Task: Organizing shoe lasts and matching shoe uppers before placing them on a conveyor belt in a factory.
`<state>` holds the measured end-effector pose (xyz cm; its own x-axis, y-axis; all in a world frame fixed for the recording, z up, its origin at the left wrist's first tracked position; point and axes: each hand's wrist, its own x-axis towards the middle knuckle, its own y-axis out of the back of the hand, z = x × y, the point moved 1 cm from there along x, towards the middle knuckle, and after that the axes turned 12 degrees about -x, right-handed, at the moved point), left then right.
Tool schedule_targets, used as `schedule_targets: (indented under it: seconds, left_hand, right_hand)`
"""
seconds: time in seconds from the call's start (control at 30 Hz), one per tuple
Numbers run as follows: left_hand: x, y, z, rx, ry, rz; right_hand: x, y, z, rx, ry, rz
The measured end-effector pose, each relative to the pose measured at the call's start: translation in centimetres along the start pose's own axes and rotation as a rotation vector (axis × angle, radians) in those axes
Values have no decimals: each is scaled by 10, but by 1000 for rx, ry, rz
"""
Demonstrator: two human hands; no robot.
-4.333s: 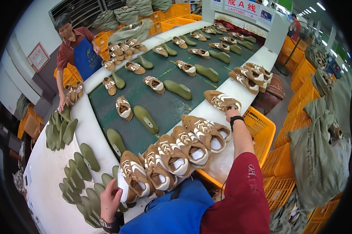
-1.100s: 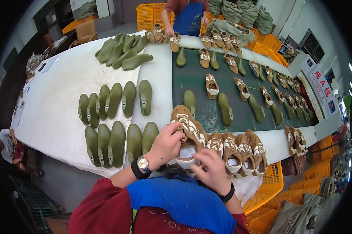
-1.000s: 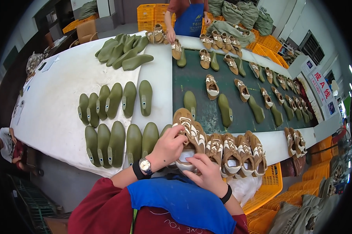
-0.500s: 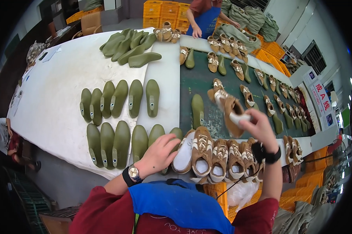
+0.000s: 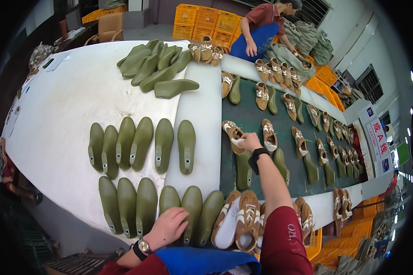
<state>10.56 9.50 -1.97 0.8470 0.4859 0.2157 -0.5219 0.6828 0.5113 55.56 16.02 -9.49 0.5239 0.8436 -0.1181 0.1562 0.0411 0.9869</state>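
Note:
My right hand point(image 5: 249, 143) pinches the heel end of a tan sneaker point(image 5: 232, 131) with white stripes and laces, over the dark green surface. Just below that sneaker lies a green shoe last point(image 5: 244, 172), under my forearm. My left hand point(image 5: 167, 228) rests over the lower part of a green last point(image 5: 170, 198) in the near row, fingers loosely bent and slightly apart. Right beside it lie another last point(image 5: 192, 208) and a tipped sneaker point(image 5: 225, 224) showing its white sole. An upright-facing sneaker point(image 5: 248, 215) follows; my right arm hides part of the near shoe row.
Several lasts form a farther row point(image 5: 142, 142) on the white cloth point(image 5: 78, 101), with a heap of lasts point(image 5: 147, 62) behind. Sneakers paired with lasts stand along the green surface point(image 5: 211, 183). Another person point(image 5: 261, 34) stands at the far side near orange crates point(image 5: 206, 23).
My right hand has carried the sneaker left and away from me, low over the green surface. My left hand has shifted left along the near lasts. The view has shifted too.

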Motion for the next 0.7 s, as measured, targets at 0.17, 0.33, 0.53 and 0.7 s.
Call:
schedule_targets:
  seconds: [0.17,0.33,0.53,0.7]
  left_hand:
    - [13,0,-11,-29,63,18]
    - [12,-2,-7,-23,69,43]
    - [-2,-7,-2,45,19,6]
    - [-18,-10,-1,172,-32,-33]
  right_hand:
    - [28,-62,9,320,-10,71]
    - [17,-46,11,434,126,-110]
    - [-73,112,5,331,283,-253]
    - [-200,233,-3,354,350,-178]
